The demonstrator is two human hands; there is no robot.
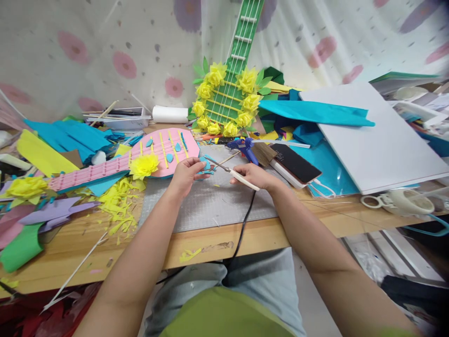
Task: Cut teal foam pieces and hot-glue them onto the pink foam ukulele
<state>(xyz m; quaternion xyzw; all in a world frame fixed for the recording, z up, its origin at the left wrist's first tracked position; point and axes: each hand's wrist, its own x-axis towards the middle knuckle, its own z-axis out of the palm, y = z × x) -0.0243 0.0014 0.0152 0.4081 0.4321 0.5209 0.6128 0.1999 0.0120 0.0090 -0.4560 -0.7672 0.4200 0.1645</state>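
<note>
My left hand (pixel 188 174) pinches a small piece of blue paper (pixel 207 164) above the grey cutting mat (pixel 164 206). In my right hand (pixel 253 174) is a pair of scissors (pixel 242 178) with white handles, its blades pointing left and reaching the blue paper. A pink paper guitar (pixel 187 142) lies left of my hands, with yellow strips, small blue leaf shapes and a yellow paper flower (pixel 143 166) on it. Behind my hands a green paper guitar (pixel 224 100) stands upright, ringed with yellow paper flowers.
A blue glue gun (pixel 247 150) and a phone (pixel 296 161) lie just beyond my right hand. Yellow paper scraps (pixel 121 201) are strewn at left. A white board (pixel 379 140) leans over blue sheets at right, near a tape dispenser (pixel 407 201). A black cable (pixel 245 220) crosses the table edge.
</note>
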